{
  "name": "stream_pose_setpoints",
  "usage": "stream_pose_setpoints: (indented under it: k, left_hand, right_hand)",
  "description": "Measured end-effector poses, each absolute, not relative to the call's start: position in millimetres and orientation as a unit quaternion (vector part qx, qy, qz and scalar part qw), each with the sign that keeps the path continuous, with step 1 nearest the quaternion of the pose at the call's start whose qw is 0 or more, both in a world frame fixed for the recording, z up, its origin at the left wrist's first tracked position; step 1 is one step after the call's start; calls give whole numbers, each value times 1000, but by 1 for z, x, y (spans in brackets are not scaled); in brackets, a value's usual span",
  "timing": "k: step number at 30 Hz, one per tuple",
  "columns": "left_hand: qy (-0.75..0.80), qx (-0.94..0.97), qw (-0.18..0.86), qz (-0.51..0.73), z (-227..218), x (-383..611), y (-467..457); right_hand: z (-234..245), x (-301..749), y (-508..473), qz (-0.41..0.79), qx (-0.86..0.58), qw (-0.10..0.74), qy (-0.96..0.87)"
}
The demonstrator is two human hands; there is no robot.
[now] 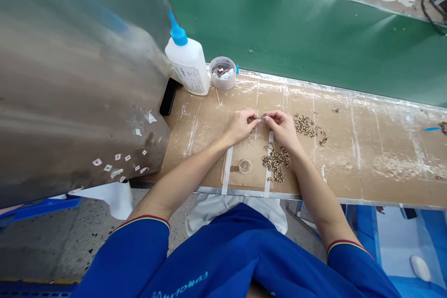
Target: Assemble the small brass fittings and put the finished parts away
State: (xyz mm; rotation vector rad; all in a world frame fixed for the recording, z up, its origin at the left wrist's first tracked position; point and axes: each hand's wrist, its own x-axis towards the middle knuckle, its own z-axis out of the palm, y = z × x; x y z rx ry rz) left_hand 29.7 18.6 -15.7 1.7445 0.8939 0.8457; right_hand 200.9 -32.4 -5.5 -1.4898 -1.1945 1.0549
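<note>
Over the cardboard-covered bench (335, 158) my hands meet, fingertips almost touching. The fingers of my left hand (241, 126) are pinched at a tiny object with a bluish spot, too small to name. Thumb and forefinger of my right hand (282, 126) close on a small metal piece (263, 117), seemingly like those in the piles. One pile of small brass-coloured metal pieces (276, 164) lies below my right hand; a second, looser pile (304, 125) spreads to its right. A small clear round dish (245, 166) sits on the taped cardboard between my forearms.
A white squeeze bottle (190, 63) with a blue nozzle stands at the back left, beside a tape roll (223, 73) with scraps inside. A black object (169, 97) leans by the metal panel (84, 65) on the left. A green partition (296, 28) runs behind the bench.
</note>
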Motion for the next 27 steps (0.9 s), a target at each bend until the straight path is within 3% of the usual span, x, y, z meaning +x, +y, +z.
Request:
stream_pose_setpoints:
  k: [13, 27]
  left_hand:
    - [339, 733, 490, 329, -16, 28, 22]
    - [333, 762, 463, 306, -16, 25, 21]
  right_hand:
    - [-2, 202, -34, 404, -620, 434, -514]
    - [5, 206, -36, 491, -575, 406, -514]
